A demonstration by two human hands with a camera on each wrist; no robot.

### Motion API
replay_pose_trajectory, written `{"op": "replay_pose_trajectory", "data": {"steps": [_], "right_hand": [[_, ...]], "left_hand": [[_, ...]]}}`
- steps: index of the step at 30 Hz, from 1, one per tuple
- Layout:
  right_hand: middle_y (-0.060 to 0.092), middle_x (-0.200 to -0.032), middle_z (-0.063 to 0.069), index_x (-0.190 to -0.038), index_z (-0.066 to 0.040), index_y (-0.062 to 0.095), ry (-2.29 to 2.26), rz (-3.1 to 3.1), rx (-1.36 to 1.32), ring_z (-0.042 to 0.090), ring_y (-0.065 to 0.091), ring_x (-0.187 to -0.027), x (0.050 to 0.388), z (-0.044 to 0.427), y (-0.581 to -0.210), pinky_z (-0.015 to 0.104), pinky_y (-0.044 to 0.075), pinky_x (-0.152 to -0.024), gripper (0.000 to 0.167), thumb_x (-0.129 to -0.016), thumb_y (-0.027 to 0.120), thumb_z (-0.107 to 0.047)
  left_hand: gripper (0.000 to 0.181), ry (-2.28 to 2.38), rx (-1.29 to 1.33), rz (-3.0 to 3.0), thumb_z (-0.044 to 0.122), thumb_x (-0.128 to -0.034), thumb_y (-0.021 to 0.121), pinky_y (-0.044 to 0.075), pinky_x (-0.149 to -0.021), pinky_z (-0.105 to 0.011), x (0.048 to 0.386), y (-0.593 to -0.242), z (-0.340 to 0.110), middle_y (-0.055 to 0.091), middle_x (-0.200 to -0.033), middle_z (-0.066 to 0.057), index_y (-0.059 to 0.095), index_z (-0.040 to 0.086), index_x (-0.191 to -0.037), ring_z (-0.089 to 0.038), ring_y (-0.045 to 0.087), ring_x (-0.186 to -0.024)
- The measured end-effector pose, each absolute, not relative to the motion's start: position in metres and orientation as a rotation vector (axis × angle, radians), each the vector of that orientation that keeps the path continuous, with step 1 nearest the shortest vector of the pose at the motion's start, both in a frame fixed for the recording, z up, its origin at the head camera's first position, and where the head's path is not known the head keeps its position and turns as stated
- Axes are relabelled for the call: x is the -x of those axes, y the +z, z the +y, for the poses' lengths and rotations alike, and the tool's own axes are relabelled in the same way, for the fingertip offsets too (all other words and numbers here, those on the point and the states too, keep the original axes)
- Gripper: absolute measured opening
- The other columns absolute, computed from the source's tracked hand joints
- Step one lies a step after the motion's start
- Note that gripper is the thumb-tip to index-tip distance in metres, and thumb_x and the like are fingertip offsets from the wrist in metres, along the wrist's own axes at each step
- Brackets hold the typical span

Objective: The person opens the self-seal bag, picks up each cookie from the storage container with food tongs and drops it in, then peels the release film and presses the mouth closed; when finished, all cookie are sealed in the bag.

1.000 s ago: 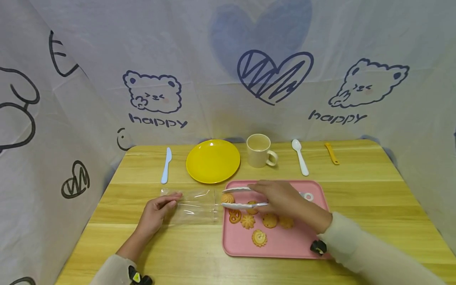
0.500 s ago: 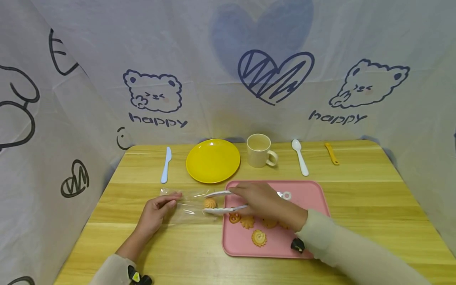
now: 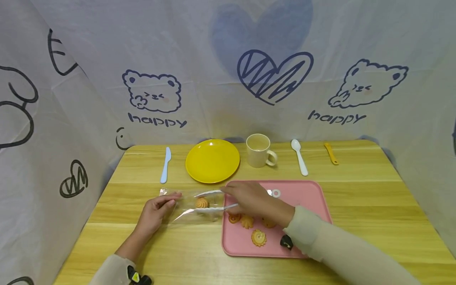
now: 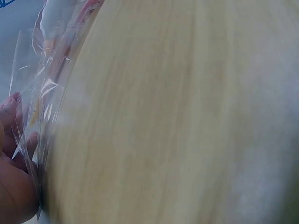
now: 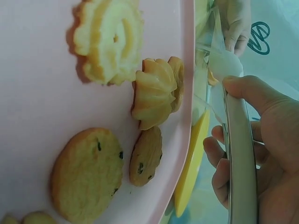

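In the head view my left hand (image 3: 153,215) pinches the closed-end side of a clear plastic bag (image 3: 179,211), which lies toward the pink tray. My right hand (image 3: 254,200) grips metal tongs (image 5: 240,158) with white tips. Between those tips sits a swirled round cookie (image 3: 202,203), and tips and cookie are within the bag's outline. The left wrist view shows the thumb and fingers of that hand on the crinkled film. Several cookies lie on the pink tray (image 3: 306,202), among them a ring-centred one (image 3: 259,238); my right hand and forearm hide part of the tray.
Along the back of the table stand or lie a pale blue knife (image 3: 165,165), a yellow plate (image 3: 212,161), a cream mug (image 3: 258,150), a white spoon (image 3: 299,157) and a short yellow handle-like piece (image 3: 331,153). A printed cloth (image 3: 213,79) hangs behind.
My right hand has moved left with the tongs, carrying the swirled cookie from the tray into the bag's outline. The left hand has stayed in place on the bag.
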State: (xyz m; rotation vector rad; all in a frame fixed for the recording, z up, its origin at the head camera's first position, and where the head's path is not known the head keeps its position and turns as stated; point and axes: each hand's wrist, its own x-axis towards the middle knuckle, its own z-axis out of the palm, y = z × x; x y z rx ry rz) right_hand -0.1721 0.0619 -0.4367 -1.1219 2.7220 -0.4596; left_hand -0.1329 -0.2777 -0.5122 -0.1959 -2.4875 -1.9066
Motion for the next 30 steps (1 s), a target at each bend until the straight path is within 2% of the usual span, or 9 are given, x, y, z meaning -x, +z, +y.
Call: {"op": "replay_pose_trajectory", "data": {"steps": [6, 9, 12, 18, 23, 26, 30], "right_hand": [[0.060, -0.146, -0.003, -0.145, -0.016, 0.061, -0.459, 2.724, 1.071, 0.021, 0.062, -0.125, 0.175, 0.071, -0.441, 0.043, 0.054, -0.103, 0.062, -0.091, 0.080, -0.041], [0.059, -0.147, -0.002, -0.146, -0.016, 0.061, -0.459, 2.726, 1.081, 0.023, 0.062, -0.125, 0.177, 0.072, -0.443, 0.044, 0.054, -0.103, 0.062, -0.091, 0.079, -0.041], [0.062, -0.143, 0.000, -0.146, -0.015, 0.061, -0.447, 2.731, 1.126, 0.021, 0.063, -0.121, 0.177, 0.067, -0.445, 0.042, 0.056, -0.099, 0.064, -0.091, 0.079, -0.042], [0.066, -0.127, -0.001, -0.144, -0.018, 0.062, -0.372, 2.764, 1.213, 0.016, 0.064, -0.102, 0.175, 0.046, -0.448, 0.035, 0.057, -0.085, 0.065, -0.090, 0.079, -0.047], [0.063, -0.121, -0.001, -0.146, -0.018, 0.061, -0.335, 2.774, 1.203, 0.014, 0.056, -0.084, 0.176, 0.037, -0.450, 0.030, 0.051, -0.070, 0.067, -0.090, 0.078, -0.049], [0.062, -0.123, -0.001, -0.148, -0.019, 0.059, -0.310, 2.772, 1.175, 0.013, 0.056, -0.086, 0.177, 0.039, -0.449, 0.029, 0.052, -0.071, 0.068, -0.090, 0.078, -0.051], [0.062, -0.131, 0.001, -0.149, -0.019, 0.058, -0.315, 2.765, 1.124, 0.018, 0.060, -0.089, 0.179, 0.049, -0.445, 0.035, 0.056, -0.076, 0.069, -0.091, 0.077, -0.050]], "left_hand": [[0.025, -1.896, 0.208, -2.493, 0.008, -0.1038, 0.061, 0.046, -0.104, -0.012, 0.133, -0.512, -0.278, 0.065, -0.133, -0.025, 0.072, -0.008, -0.120, 0.002, 0.059, -0.125], [0.025, -1.892, 0.205, -2.495, 0.008, -0.1039, 0.061, 0.045, -0.104, -0.011, 0.132, -0.512, -0.278, 0.066, -0.133, -0.025, 0.072, -0.008, -0.120, 0.001, 0.059, -0.125], [0.025, -1.882, 0.202, -2.498, 0.008, -0.1039, 0.061, 0.045, -0.104, -0.011, 0.133, -0.512, -0.278, 0.067, -0.131, -0.025, 0.072, -0.009, -0.120, 0.001, 0.059, -0.125], [0.025, -1.878, 0.204, -2.479, 0.007, -0.1038, 0.061, 0.046, -0.104, -0.011, 0.133, -0.510, -0.276, 0.068, -0.129, -0.025, 0.072, -0.010, -0.118, -0.001, 0.060, -0.125], [0.025, -1.888, 0.219, -2.458, 0.006, -0.1036, 0.061, 0.046, -0.105, -0.012, 0.133, -0.510, -0.276, 0.068, -0.128, -0.026, 0.071, -0.011, -0.118, -0.002, 0.061, -0.124], [0.026, -1.898, 0.227, -2.458, 0.006, -0.1040, 0.060, 0.045, -0.105, -0.012, 0.133, -0.511, -0.276, 0.067, -0.129, -0.028, 0.070, -0.011, -0.120, -0.002, 0.060, -0.125], [0.027, -1.912, 0.221, -2.457, 0.007, -0.1045, 0.060, 0.046, -0.105, -0.012, 0.133, -0.512, -0.277, 0.066, -0.129, -0.029, 0.070, -0.011, -0.120, -0.003, 0.059, -0.126]]}}
